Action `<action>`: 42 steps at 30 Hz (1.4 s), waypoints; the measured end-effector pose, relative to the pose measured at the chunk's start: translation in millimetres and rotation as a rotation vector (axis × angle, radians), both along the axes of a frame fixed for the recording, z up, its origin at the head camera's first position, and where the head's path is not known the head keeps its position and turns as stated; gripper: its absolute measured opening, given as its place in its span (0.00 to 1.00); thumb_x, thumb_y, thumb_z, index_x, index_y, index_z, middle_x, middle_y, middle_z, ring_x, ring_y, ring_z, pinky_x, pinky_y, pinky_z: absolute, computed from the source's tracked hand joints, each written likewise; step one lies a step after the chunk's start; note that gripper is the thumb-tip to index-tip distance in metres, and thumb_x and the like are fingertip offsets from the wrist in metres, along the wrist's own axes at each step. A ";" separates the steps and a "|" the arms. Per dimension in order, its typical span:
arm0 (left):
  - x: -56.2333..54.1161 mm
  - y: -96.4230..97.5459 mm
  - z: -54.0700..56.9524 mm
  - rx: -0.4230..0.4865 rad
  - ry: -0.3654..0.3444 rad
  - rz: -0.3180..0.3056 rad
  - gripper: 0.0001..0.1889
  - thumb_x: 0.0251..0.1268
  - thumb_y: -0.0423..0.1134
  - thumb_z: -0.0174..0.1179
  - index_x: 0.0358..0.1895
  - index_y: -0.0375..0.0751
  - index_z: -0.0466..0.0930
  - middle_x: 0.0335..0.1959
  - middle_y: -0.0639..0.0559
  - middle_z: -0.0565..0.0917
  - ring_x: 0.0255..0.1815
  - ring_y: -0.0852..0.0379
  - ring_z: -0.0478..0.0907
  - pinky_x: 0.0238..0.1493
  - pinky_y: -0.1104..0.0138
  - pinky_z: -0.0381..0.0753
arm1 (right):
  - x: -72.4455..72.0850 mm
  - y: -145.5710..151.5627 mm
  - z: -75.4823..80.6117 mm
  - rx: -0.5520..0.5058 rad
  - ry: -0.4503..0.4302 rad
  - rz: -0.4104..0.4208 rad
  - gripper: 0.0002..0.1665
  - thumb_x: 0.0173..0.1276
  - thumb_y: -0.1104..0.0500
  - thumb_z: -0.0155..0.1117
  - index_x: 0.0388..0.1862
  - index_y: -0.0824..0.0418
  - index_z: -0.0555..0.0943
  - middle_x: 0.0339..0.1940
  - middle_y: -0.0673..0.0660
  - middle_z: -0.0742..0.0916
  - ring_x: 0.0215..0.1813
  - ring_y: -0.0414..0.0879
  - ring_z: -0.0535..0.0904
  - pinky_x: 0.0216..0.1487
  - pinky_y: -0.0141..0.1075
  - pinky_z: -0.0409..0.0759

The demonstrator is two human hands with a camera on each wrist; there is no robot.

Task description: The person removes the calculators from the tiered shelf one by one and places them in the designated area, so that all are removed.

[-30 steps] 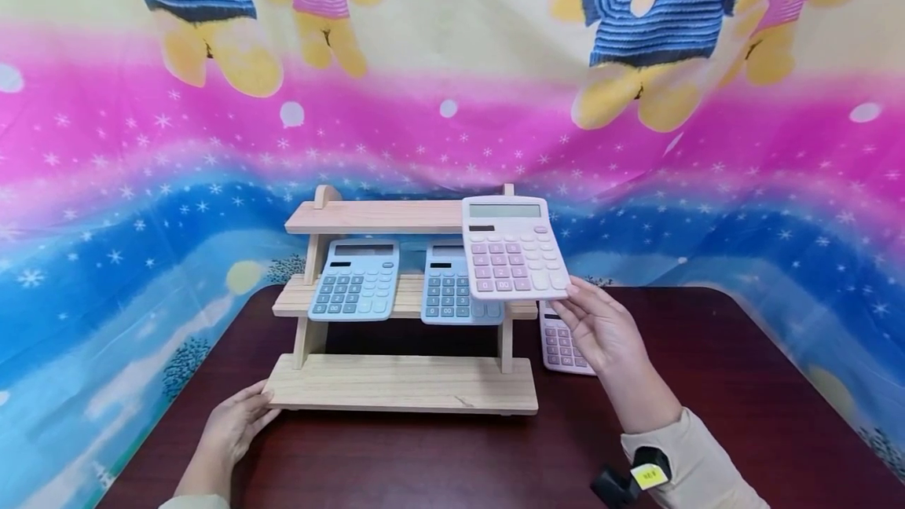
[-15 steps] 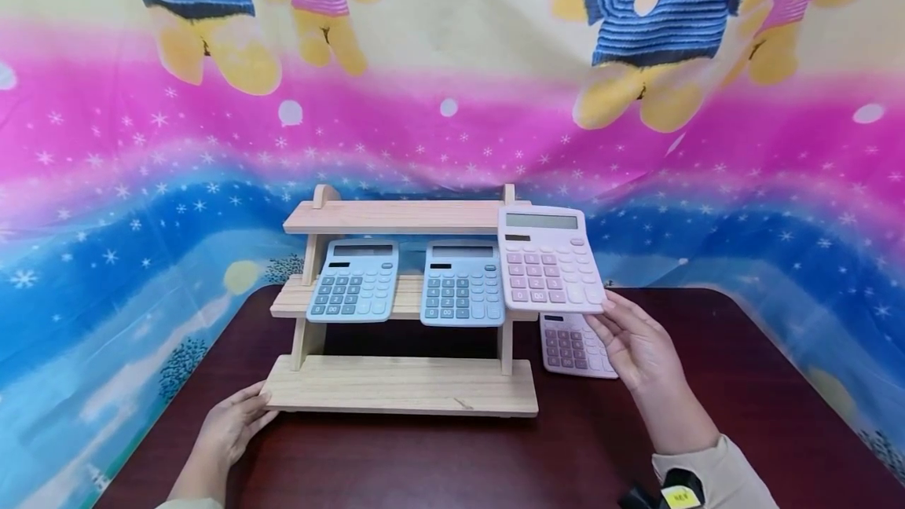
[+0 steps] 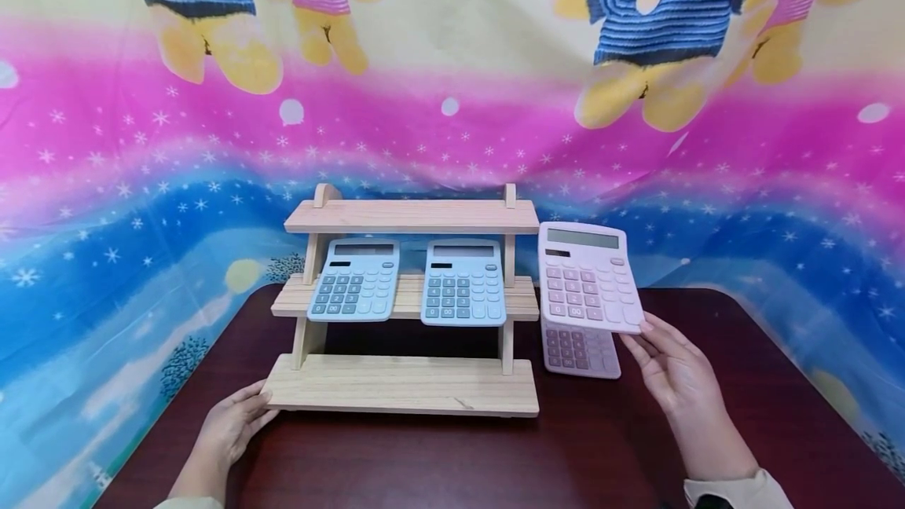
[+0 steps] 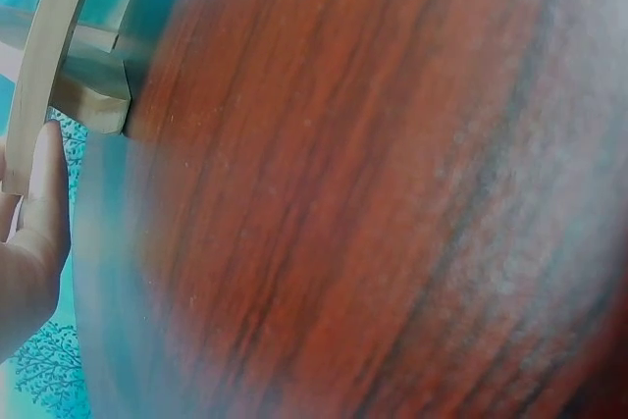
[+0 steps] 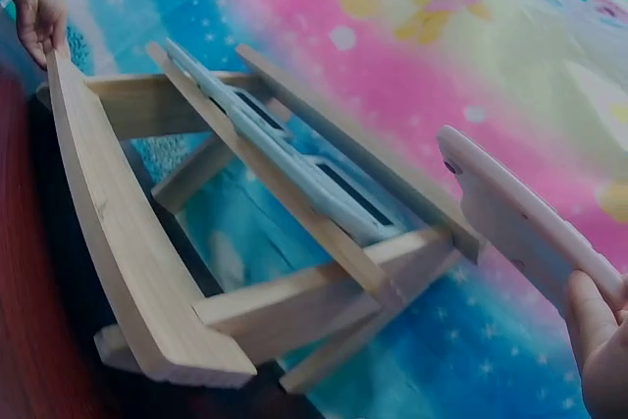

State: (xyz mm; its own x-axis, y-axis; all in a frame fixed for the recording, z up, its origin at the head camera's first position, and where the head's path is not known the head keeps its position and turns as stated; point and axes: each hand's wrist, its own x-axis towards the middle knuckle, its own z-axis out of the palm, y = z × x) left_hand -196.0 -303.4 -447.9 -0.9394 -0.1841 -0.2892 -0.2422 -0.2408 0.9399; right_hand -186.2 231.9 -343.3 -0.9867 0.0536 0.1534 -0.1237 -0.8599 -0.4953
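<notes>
My right hand pinches a pink calculator by its lower right corner, keys facing me, to the right of a three-tier wooden display rack. The right wrist view shows the held calculator from its side and back, raised beside the rack. A second pink calculator lies on the table behind and below it, its top hidden. Two blue calculators, a left one and a right one, lean on the middle shelf. My left hand grips the left end of the bottom shelf.
The rack stands on a dark reddish wooden table with rounded far corners. Behind the table hangs a printed cloth with bears and snowflakes, also lining both sides.
My right hand has carried the pink calculator right and slightly down, away from the rack's right end, uncovering the right blue calculator. The left hand stays on the bottom shelf.
</notes>
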 end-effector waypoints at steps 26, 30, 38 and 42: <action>-1.6 -1.5 0.5 -0.021 -0.001 -0.016 0.37 0.55 0.31 0.57 0.63 0.25 0.44 0.35 0.50 0.75 0.31 0.64 0.76 0.42 0.66 0.76 | -6.3 57.2 -46.7 -0.095 -0.146 -0.076 0.18 0.60 0.80 0.41 0.30 0.74 0.80 0.31 0.65 0.81 0.37 0.52 0.79 0.36 0.42 0.78; -0.6 -1.4 1.1 -0.025 0.006 -0.031 0.36 0.56 0.31 0.56 0.63 0.24 0.44 0.36 0.50 0.75 0.32 0.64 0.76 0.42 0.66 0.76 | -6.8 65.7 -53.8 -0.094 -0.218 -0.110 0.15 0.59 0.80 0.45 0.28 0.73 0.81 0.29 0.64 0.81 0.35 0.51 0.79 0.34 0.42 0.79; -0.6 -1.7 0.2 -0.012 -0.003 -0.023 0.37 0.54 0.31 0.59 0.63 0.25 0.46 0.34 0.53 0.75 0.32 0.64 0.76 0.42 0.66 0.76 | -15.4 98.2 -81.5 -0.093 -0.335 -0.160 0.15 0.57 0.80 0.48 0.26 0.71 0.82 0.27 0.62 0.82 0.34 0.50 0.79 0.33 0.42 0.79; -1.5 -1.4 0.4 -0.026 -0.004 -0.023 0.38 0.54 0.32 0.58 0.63 0.25 0.45 0.35 0.52 0.74 0.31 0.64 0.76 0.42 0.66 0.76 | -23.2 114.7 -94.2 -0.026 -0.412 -0.214 0.14 0.56 0.78 0.52 0.27 0.66 0.83 0.27 0.59 0.82 0.35 0.48 0.79 0.38 0.41 0.78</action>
State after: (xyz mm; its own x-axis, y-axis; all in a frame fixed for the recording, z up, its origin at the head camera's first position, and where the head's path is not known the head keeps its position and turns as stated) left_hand -197.5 -304.7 -447.4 -0.9424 -0.1699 -0.2881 -0.2510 -0.2102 0.9449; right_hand -209.4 346.6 -437.5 -0.9316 0.2609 -0.2529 -0.0970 -0.8492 -0.5190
